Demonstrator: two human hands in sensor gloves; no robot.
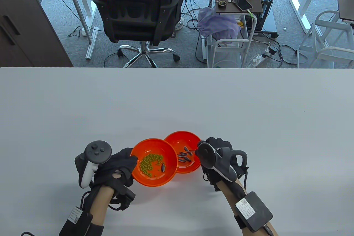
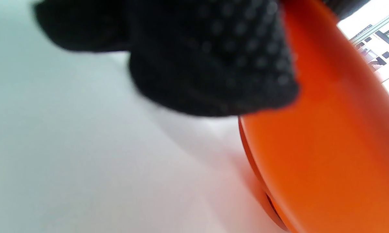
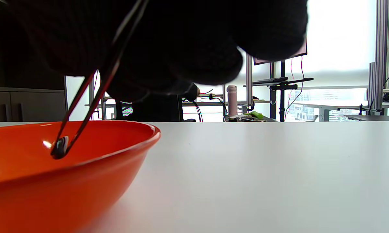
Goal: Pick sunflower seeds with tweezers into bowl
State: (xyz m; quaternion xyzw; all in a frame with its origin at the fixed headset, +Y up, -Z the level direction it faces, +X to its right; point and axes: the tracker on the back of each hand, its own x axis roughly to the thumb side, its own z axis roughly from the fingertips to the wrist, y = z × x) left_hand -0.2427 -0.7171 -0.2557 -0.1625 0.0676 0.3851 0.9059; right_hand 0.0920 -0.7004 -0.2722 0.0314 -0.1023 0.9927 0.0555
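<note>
Two orange bowls stand side by side near the table's front. The left bowl (image 1: pixel 146 145) holds green peas (image 1: pixel 149 164) and one sunflower seed (image 1: pixel 163 167). The right bowl (image 1: pixel 177 137) holds several sunflower seeds (image 1: pixel 184 156). My left hand (image 1: pixel 121 164) grips the left bowl's near-left rim; the left wrist view shows its fingers (image 2: pixel 214 58) on the bowl's outer wall (image 2: pixel 327 145). My right hand (image 1: pixel 215 147) holds tweezers (image 3: pixel 94 87) over the right bowl (image 3: pixel 68 194). The tweezer tips pinch one seed (image 3: pixel 60 149) just inside that bowl.
The white table (image 1: pixel 177 100) stretches far behind and to both sides of the bowls. Beyond its far edge are an office chair (image 1: pixel 138 12) and a small cart (image 1: pixel 235 17) on the floor.
</note>
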